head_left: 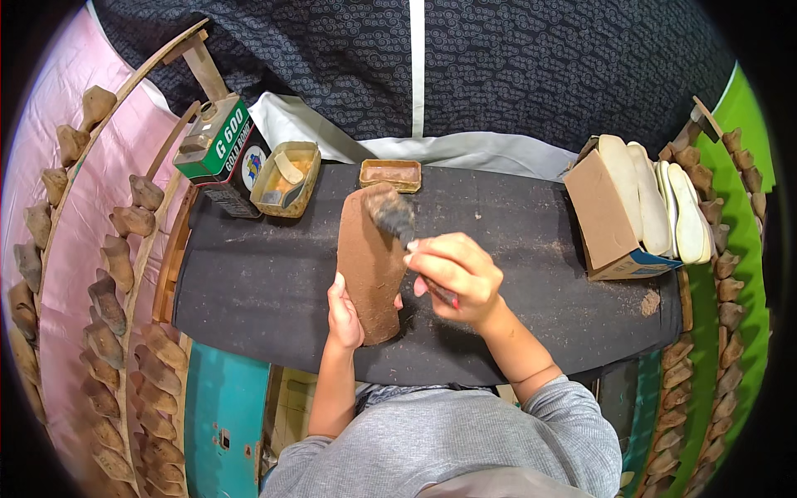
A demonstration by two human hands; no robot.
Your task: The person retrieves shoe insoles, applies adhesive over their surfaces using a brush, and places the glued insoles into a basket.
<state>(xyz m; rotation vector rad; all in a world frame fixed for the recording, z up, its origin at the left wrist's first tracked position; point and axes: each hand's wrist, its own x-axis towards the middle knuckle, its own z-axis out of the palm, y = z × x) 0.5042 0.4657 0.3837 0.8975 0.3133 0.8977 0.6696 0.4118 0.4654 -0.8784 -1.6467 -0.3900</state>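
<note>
A long brown shoe sole [365, 270] is held up over the dark-covered table, its toe end pointing away from me. My left hand [345, 314] grips it near the heel, with the thumb along the left edge and fingertips showing at the right edge. In my right hand [458, 274] is a brush [392, 214] with dark, clumped bristles, its handle pinched between the fingers. The bristles lie against the upper right part of the sole's broad face. Part of the handle is hidden by my fingers.
A green and black metal can [217, 158] stands at the far left beside a yellowish tub [267, 197] with flat pieces inside. A shallow tray [390, 163] sits behind the sole. On the right, a cardboard box [604, 217] holds pale soles [685, 217]. Racks of wooden shoe lasts [106, 300] flank the table.
</note>
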